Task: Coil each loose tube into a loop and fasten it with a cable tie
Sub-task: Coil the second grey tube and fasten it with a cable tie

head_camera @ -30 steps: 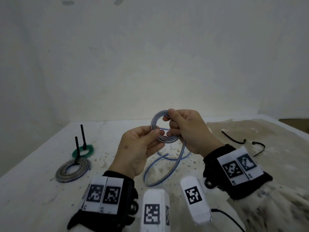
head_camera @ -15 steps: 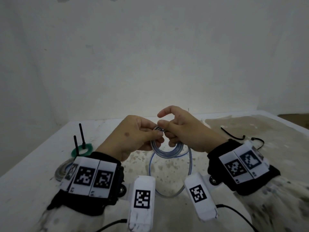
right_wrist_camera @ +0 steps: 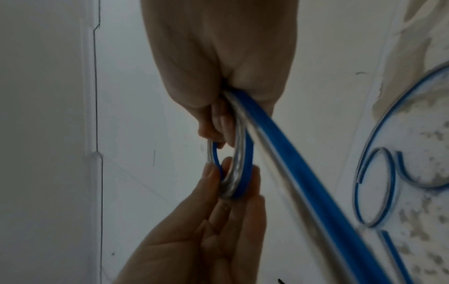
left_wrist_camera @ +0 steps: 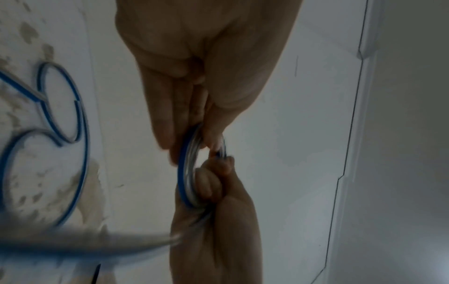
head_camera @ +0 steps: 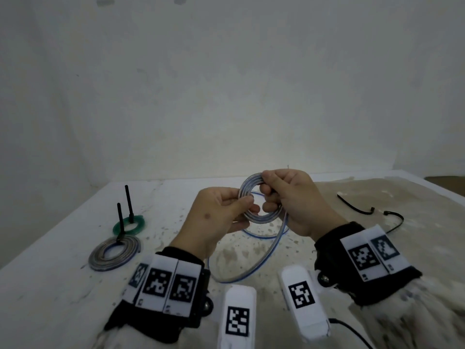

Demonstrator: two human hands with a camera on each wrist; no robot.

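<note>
Head view: both hands hold a small coil (head_camera: 259,197) of clear tube with a blue stripe up above the table (head_camera: 75,285), between them. The left hand (head_camera: 214,217) pinches the coil's near-left rim between thumb and fingertips; the right hand (head_camera: 299,200) has its fingers curled round the far-right rim, some hooked through the hole. The loop stands nearly on edge, its flat face turned toward the person, its opening pointing along the line of sight. The loose tail (head_camera: 261,258) drops from the right side of the coil and sweeps down and left onto the table.

The tube looks light, smooth and springy, so I'd guess the turns want to fan open if either pinch slackens. It is best gripped across all turns at once, at opposite rims. Two cable ties (head_camera: 357,209) lie well apart to the right, not yet used; two tied coils (head_camera: 114,253) rest at the left.
</note>
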